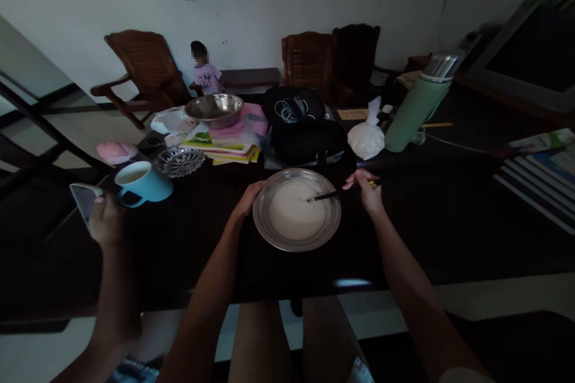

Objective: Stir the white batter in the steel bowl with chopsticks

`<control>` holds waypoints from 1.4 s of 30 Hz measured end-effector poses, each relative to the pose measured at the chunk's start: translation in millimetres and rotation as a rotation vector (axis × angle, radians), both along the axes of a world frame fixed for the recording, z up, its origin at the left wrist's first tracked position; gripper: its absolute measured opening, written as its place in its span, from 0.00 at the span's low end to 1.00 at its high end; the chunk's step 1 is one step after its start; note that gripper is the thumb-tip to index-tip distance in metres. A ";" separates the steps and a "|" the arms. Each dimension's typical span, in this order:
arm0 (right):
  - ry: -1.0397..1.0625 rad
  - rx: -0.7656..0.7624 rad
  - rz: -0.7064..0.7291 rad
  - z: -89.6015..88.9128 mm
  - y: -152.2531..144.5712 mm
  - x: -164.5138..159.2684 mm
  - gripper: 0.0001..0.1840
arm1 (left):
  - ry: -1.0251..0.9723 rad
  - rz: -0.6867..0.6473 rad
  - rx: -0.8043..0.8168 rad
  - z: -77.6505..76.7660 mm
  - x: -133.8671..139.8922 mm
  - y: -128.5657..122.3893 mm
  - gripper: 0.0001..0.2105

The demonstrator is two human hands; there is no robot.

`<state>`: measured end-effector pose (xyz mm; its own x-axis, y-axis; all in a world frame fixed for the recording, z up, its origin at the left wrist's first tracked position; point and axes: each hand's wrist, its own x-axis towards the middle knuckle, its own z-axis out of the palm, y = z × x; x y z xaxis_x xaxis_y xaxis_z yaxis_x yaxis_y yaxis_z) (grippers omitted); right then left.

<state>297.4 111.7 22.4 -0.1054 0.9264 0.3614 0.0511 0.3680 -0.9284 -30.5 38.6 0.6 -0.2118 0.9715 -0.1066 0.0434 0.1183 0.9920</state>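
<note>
1. From my end, through the head camera, the bowl (296,245) sits on the dark bench (449,233), directly in front of the wearer, with pale liquid (296,218) in it.
2. My left hand (251,197) has its fingers holding the bowl's left rim, I judge to stop it sliding.
3. My right hand (366,188) has its fingers closed around a thin dark stick (327,195), slanted over the right rim with its tip at the liquid; gripping it well back probably keeps the knuckles dry.
4. A tied bag of white powder (366,139) stands beyond the bowl to the right, beside a green flask (413,111); I'd guess it is there to be within reach.
5. A black bag (305,131) lies just past the bowl; books (224,152), a glass dish (179,163) and a blue mug (153,184) lie farther left, leaving the near bench for the work.
6. At far left, another person's hand (105,221) holds a phone (84,200).
7. I can't make out the stick's very tip or the liquid's depth. My left fingers' undersides are hidden, and dim light swallows the bench's edges. The book stack (539,185) at right is cut off by the frame.
</note>
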 end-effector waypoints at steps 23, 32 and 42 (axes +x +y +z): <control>-0.134 0.038 0.322 3.1 -9.9 -9.8 0.24 | 0.009 0.015 0.000 3.0 1.3 -0.1 0.15; -0.018 -0.024 0.085 1.4 -1.5 -3.7 0.26 | 0.063 -0.023 0.020 3.9 1.6 -0.4 0.17; -0.224 0.109 0.371 3.6 -8.9 -15.9 0.20 | 0.053 -0.033 0.025 1.4 1.2 0.7 0.16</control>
